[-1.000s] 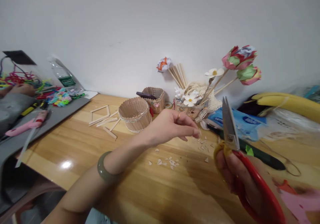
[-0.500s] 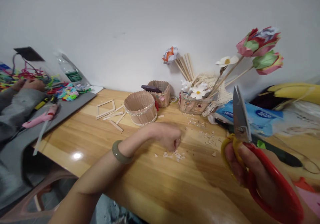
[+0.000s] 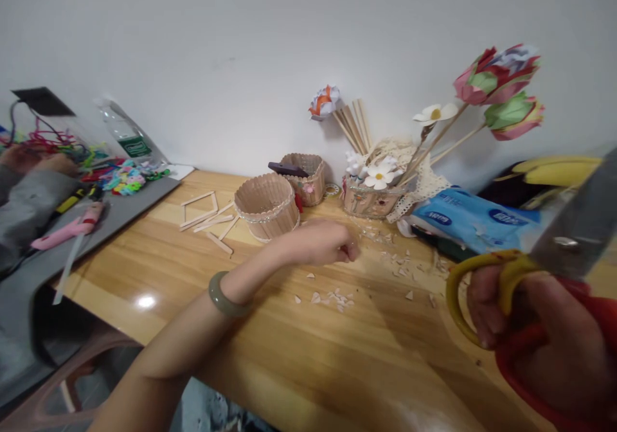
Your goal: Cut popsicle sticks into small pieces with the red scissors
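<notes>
My left hand (image 3: 328,242), with a green bangle (image 3: 225,296) on the wrist, hovers over the table (image 3: 308,348) with its fingers curled closed; what they hold, if anything, is too small to make out. Below it lie small pale wood chips (image 3: 340,299). At the right edge, my right hand (image 3: 554,335) grips a pair of scissors (image 3: 511,278) by their yellow and red handles. The blades point up and right, blurred and partly out of view. A round basket of wooden sticks (image 3: 267,216) stands just beyond my left forearm.
Behind are a smaller stick basket (image 3: 313,184) with a dark object across it and a decorated holder (image 3: 369,200) with paper flowers. Blue wipes (image 3: 472,220) lie right. Loose sticks (image 3: 212,220) lie left, near a pink glue gun (image 3: 72,229) and another person's hands (image 3: 43,160).
My right hand has carried the scissors to the right, their blades now tilting away to the right. My left hand has lifted slightly up and right, off the chips.
</notes>
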{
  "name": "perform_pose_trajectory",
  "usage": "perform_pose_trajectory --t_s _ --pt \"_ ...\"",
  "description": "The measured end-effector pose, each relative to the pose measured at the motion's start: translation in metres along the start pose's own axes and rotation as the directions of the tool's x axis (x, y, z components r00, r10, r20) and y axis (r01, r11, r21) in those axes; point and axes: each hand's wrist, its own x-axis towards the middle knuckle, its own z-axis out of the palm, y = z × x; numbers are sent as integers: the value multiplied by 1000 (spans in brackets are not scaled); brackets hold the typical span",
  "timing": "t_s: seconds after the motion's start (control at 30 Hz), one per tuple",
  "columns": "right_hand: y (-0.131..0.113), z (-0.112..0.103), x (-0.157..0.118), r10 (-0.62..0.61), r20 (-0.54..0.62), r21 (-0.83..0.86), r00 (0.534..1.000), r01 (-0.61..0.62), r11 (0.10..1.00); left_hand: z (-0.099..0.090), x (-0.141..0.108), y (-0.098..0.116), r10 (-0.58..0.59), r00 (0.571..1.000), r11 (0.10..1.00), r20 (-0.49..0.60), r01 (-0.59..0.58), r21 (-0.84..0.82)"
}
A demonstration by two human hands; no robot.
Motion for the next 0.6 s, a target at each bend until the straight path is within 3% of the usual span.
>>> perform_pose_trajectory --t_s 0.1,0.3,0.43,0.6 --pt "-13 1 3 9 -67 60 998 -5 998 10 7 2 27 994 999 -102 -30 -24" --pt "-19 -10 6 78 -158 163 984 -52 985 29 18 12 101 975 995 -199 -96 38" --pt "-19 -9 7 46 -124 118 991 -31 993 37 27 20 143 974 988 -175 -132 76" --pt "-13 -10 3 27 -185 170 982 5 985 43 47 31 165 976 983 -144 -151 108"
